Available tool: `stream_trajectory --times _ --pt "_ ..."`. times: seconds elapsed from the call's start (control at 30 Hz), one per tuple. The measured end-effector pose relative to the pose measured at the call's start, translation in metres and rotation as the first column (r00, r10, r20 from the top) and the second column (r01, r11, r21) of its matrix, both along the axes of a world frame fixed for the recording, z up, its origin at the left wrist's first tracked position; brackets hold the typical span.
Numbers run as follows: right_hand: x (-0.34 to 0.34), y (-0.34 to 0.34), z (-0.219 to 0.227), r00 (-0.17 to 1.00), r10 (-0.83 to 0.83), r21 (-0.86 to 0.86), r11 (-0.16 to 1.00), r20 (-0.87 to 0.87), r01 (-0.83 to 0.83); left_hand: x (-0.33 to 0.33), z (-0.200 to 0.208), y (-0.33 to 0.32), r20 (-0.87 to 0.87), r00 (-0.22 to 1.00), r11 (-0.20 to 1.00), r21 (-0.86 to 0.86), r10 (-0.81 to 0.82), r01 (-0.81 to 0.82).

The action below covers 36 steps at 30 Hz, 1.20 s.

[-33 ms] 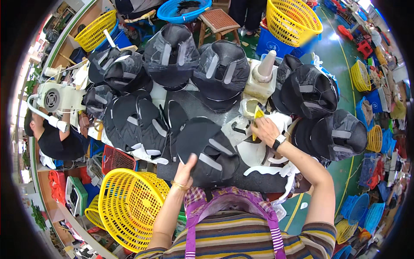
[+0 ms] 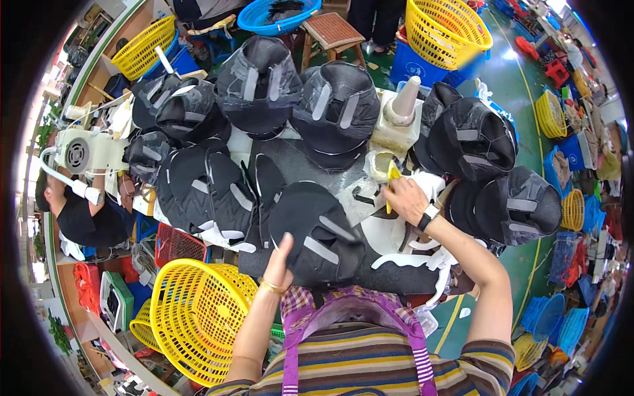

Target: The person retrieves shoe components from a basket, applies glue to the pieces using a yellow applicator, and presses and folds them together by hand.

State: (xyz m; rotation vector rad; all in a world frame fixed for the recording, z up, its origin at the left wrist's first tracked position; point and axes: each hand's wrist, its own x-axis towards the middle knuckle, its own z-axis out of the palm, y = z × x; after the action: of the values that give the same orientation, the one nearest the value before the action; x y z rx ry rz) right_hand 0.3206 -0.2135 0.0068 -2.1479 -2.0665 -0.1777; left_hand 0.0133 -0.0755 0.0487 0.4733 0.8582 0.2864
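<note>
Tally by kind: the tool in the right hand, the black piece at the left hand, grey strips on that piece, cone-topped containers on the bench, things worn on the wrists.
Yellow tool in right hand: 1
Black piece at left hand: 1
Grey strips: 2
Cone-topped container: 1
Watch: 1
Bracelet: 1
Total: 7

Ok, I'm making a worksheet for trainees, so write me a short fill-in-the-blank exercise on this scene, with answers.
1. The small object held in the right hand is ____ in colour.
2. The watch is worn on the ____ wrist.
3. Beside the left hand lies a black piece with ____ grey strips.

Missing words: yellow; right; two.
</note>
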Motion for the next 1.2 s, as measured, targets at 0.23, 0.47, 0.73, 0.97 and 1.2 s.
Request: stream_trajectory --times 0.23,0.47,0.73,0.97,1.2 --pt "0.015 0.023 0.056 0.773 -0.151 0.160 0.937 -0.617 0.310 -0.001 0.006 -0.006 0.005 0.983 0.968 0.174 -0.184 0.181" --pt "0.027 0.035 0.034 0.517 -0.384 -0.090 0.859 -0.765 0.504 0.002 0.017 -0.010 0.119 0.990 0.982 -0.168 -0.072 0.092" --pt "-0.084 -0.002 0.103 0.194 -0.051 -0.018 0.985 -0.980 0.170 0.027 0.048 -0.028 0.404 0.907 0.965 -0.166 -0.122 0.204" --pt "-0.100 -0.001 0.135 0.631 0.369 0.406 0.909 -0.682 -0.094 0.022 0.063 -0.035 0.437 0.892 0.986 -0.060 -0.115 0.156" --pt "-0.091 -0.005 0.161 0.322 0.350 0.326 0.937 -0.880 -0.127 0.022 0.075 -0.029 0.496 0.851 0.982 0.019 -0.170 0.185"
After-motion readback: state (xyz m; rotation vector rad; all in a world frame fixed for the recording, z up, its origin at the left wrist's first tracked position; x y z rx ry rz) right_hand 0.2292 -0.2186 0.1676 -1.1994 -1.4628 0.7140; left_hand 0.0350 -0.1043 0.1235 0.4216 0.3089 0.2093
